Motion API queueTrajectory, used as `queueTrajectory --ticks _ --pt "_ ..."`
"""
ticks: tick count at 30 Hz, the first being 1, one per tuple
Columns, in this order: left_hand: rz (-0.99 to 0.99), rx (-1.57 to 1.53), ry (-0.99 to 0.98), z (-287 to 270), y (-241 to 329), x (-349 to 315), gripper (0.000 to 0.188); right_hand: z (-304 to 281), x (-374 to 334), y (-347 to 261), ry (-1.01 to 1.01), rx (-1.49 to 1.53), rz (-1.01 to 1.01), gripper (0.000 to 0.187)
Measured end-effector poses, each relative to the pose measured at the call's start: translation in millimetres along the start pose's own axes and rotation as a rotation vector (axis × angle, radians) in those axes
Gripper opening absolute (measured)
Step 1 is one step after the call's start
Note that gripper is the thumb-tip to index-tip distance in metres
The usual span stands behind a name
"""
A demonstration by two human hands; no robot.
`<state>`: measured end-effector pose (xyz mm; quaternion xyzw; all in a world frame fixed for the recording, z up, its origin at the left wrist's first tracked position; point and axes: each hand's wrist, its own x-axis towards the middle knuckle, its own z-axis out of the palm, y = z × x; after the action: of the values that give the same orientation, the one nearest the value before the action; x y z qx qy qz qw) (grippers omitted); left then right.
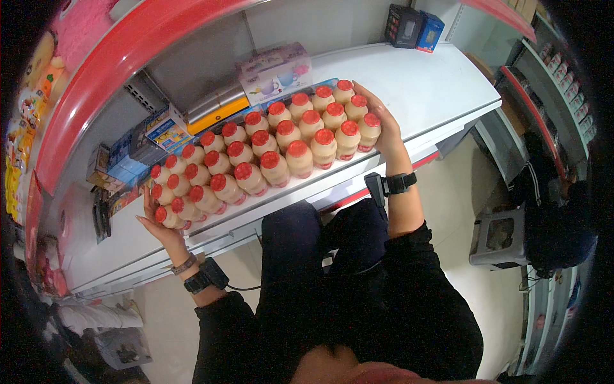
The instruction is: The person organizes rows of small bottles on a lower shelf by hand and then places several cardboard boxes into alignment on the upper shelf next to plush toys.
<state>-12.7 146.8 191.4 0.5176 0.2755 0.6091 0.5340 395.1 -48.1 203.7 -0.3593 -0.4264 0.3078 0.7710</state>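
Note:
Many small cream-coloured drink bottles (pixel 299 160) with red foil lids stand upright in three close rows on the white shelf (pixel 409 83). My left hand (pixel 160 225) presses round the left end of the rows, its thumb toward me and its fingers partly hidden behind the bottles. At the right end, my right hand (pixel 384 125) cups the last bottles from the side, fingers reaching to the back row. Between both palms the block of bottles is squeezed together, slanting up to the right across the shelf.
Behind the bottles stand a pale box with cups pictured on it (pixel 276 72), a yellow-edged package (pixel 219 112) and several blue boxes (pixel 167 128). Dark and blue boxes (pixel 412 27) sit at the back right. A red curved edge (pixel 121 70) arches overhead. A grey bin (pixel 499 238) stands on the floor.

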Motion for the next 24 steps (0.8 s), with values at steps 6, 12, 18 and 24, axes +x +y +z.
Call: queueTrajectory --ticks 6,12,18,24 --pt "0.057 0.023 -0.08 -6.9 -1.7 -1.1 0.07 0.1 2.4 2.2 0.007 0.027 0.012 0.063" --pt "0.086 0.019 -0.081 -5.9 -6.6 1.6 0.073 8.2 0.5 -7.8 0.02 -0.052 0.023 0.067" --pt "0.081 0.028 -0.069 -6.4 -4.9 0.2 0.073 9.9 -1.3 -8.4 0.047 -0.085 0.024 0.071" --pt "0.065 0.027 -0.071 2.4 1.0 -2.6 0.073 2.8 0.7 -0.9 0.007 -0.025 -0.021 0.067"
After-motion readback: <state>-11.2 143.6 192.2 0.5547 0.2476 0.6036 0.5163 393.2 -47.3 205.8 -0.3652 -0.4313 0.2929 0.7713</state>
